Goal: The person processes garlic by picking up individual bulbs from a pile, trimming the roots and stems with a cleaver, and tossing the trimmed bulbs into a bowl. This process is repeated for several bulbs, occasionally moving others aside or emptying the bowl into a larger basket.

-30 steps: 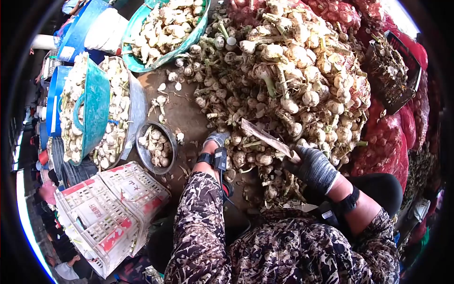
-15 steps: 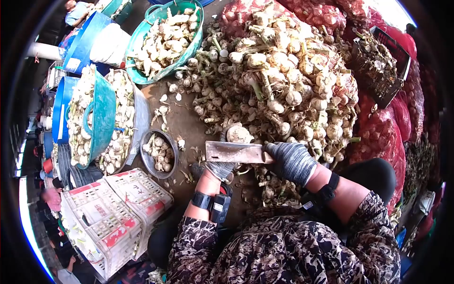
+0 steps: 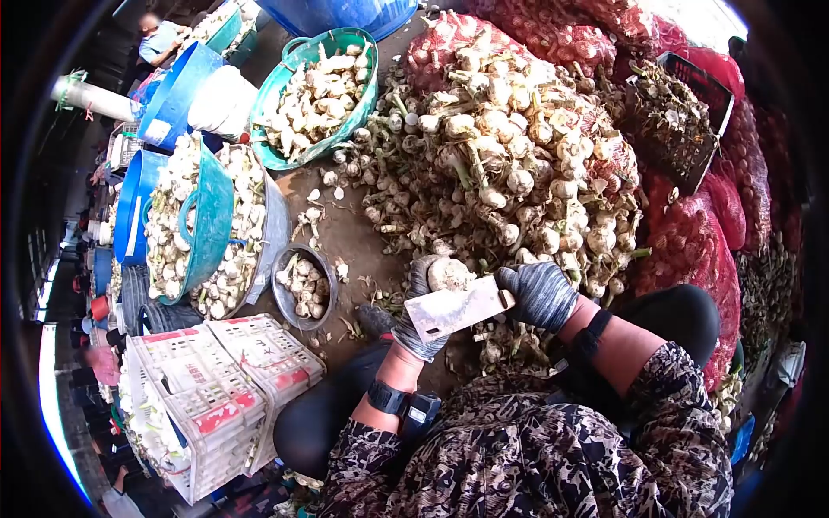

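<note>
My right hand (image 3: 546,298), in a grey knitted glove, is closed round the handle end of a wide, flat-bladed knife (image 3: 458,309). Its blade slants across in front of my left hand (image 3: 420,281), upper edge right at a garlic bulb (image 3: 449,274). The left hand, gloved too, curls round that bulb, though the blade covers part of its fingers. Just beyond both hands rises a big heap of garlic bulbs (image 3: 518,181), many with stalks still on.
Left of the heap stand a green tub of garlic (image 3: 373,95), a small grey bowl of cut bulbs (image 3: 281,298) and white plastic crates (image 3: 229,380). Red mesh sacks (image 3: 682,268) and a black crate of scraps (image 3: 712,142) lie to the right. Another person (image 3: 160,41) is at the far left.
The knife has gone from nearly level to slanted, its right end higher, and its blade now looks brighter. My left hand and the bulb have shifted slightly right and down in view.
</note>
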The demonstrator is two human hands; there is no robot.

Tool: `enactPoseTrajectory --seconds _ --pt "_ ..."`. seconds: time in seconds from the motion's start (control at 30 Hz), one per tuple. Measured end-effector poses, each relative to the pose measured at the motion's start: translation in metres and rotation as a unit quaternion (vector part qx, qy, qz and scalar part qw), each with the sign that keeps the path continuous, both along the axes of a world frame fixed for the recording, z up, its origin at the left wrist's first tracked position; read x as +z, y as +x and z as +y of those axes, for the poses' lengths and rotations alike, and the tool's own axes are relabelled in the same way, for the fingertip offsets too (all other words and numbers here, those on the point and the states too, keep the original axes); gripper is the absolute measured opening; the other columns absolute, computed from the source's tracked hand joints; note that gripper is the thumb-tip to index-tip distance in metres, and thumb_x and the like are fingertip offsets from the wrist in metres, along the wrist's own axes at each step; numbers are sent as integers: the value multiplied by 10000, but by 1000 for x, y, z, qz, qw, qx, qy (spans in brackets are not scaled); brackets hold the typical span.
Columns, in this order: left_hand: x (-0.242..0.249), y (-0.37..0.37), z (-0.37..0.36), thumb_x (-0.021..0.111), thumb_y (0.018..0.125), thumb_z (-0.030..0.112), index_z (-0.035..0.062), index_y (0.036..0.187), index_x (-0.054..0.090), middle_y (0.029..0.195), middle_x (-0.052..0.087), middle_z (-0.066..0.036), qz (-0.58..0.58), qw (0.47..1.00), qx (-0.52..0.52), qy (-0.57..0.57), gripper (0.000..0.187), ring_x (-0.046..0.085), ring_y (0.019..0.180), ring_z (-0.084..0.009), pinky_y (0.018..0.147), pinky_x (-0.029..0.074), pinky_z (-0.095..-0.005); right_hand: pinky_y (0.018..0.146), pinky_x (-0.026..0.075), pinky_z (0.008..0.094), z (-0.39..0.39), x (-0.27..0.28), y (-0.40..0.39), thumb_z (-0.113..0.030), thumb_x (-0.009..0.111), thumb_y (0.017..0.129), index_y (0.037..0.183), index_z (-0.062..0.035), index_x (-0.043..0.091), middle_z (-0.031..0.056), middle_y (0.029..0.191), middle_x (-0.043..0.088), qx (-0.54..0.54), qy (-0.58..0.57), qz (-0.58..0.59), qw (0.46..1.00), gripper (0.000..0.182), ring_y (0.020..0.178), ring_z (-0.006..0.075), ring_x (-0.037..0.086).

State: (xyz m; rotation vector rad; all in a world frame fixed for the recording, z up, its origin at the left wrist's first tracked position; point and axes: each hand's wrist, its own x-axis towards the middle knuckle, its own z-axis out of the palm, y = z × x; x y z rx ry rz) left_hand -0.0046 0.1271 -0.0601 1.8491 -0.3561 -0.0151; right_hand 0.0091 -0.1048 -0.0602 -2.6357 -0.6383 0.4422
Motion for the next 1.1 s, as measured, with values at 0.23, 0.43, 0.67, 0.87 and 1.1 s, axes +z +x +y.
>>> enactPoseTrajectory --seconds 0.23,0.43,0.67,0.87,1.1 --pt "59 -15 -4 861 702 156 132 1303 426 1248 551 -94 101 993 31 -57 743 580 1087 -227 948 513 -356 691 539 340 -19 -3 11 -335 741 891 1145 -70 668 65 855 710 -232 334 118 906 374 727 181 650" --pt "40 5 -16 924 597 349 113 1437 361 1390 424 -154 -114 987 0 114 1038 431 1279 -350 1089 370 -480 703 512 231 14 29 3 -400 783 855 1202 -52 647 -6 935 687 -167 516 362 758 510 793 53 589" --pt "-24 13 -5 594 966 421 40 1188 606 1136 651 -88 337 881 -46 -328 441 620 1058 -190 906 506 -321 928 511 342 18 32 2 -300 850 781 1319 -58 570 73 1178 688 -62 423 162 890 653 1065 158 637" --pt "-26 -2 5 550 988 330 75 1111 623 1003 709 -73 -20 965 18 261 292 680 893 -248 780 535 -395 810 529 427 7 52 3 -506 750 793 1120 -90 636 145 1028 668 26 187 64 980 541 973 353 651" --pt "-3 -8 7 635 972 252 37 1256 589 1117 670 -144 134 978 58 148 359 648 988 -275 871 518 -375 794 551 451 -11 14 23 -523 699 825 1175 -90 654 203 933 708 -98 -17 179 979 559 900 372 690"
